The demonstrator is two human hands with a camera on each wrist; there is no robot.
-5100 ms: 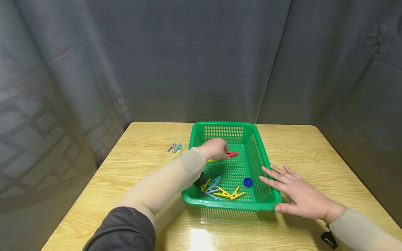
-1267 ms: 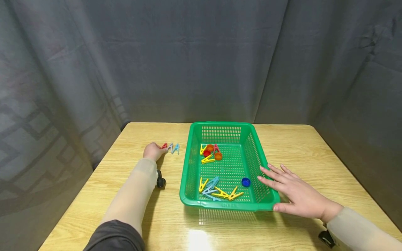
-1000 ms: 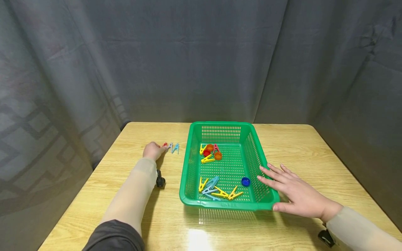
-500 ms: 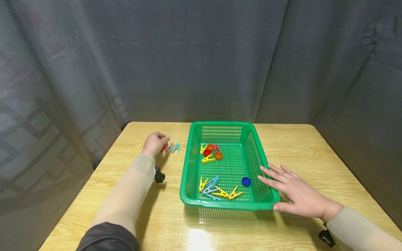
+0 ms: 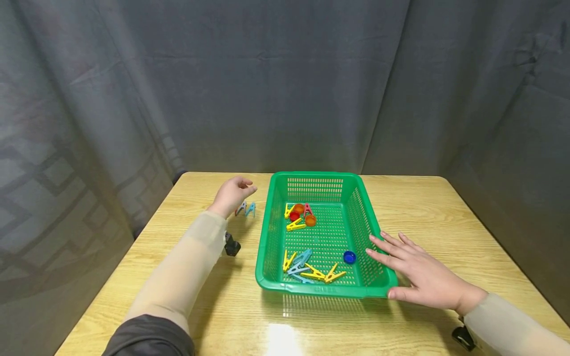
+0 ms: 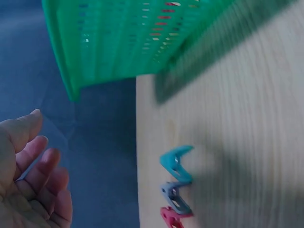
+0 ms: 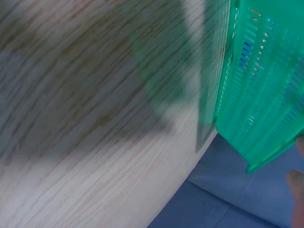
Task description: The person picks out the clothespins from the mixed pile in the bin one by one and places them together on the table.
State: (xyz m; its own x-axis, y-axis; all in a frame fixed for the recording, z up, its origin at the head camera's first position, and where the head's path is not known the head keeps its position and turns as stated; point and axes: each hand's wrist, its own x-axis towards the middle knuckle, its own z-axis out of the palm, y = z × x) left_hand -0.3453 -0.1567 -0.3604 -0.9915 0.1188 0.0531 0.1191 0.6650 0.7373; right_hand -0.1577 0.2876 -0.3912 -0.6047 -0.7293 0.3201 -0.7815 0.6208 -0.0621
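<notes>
Though raised lettering shows on the near rim of the green basket [image 5: 321, 290], it is too small to read in the head view. Left hand [image 5: 231, 195] hovers above the bench [image 5: 178, 247] left of the basket, fingers loosely curled and holding nothing, just over a row of small clothespins: blue clothespin [image 5: 251, 209], grey clothespin [image 5: 242, 207], red one mostly hidden by the hand. Right hand [image 5: 423, 277] lies flat, fingers spread and straight, touching the basket's near right corner. Inside the basket: yellow, blue and red pins, orange caps, a blue cap [image 5: 349, 257]. Left wrist view: blurred; the left hand [image 6: 28, 185] palm shows, fingers relaxed and empty; blue clothespin [image 6: 176, 163], grey clothespin [image 6: 175, 196] and red clothespin [image 6: 172, 218] sit in a line on the bench near its edge, the basket [image 6: 123, 42] beyond them. Right wrist view: basket wall [image 7: 266, 85] on woodgrain bench [image 7: 85, 118], a fingertip at the frame's right edge.
</notes>
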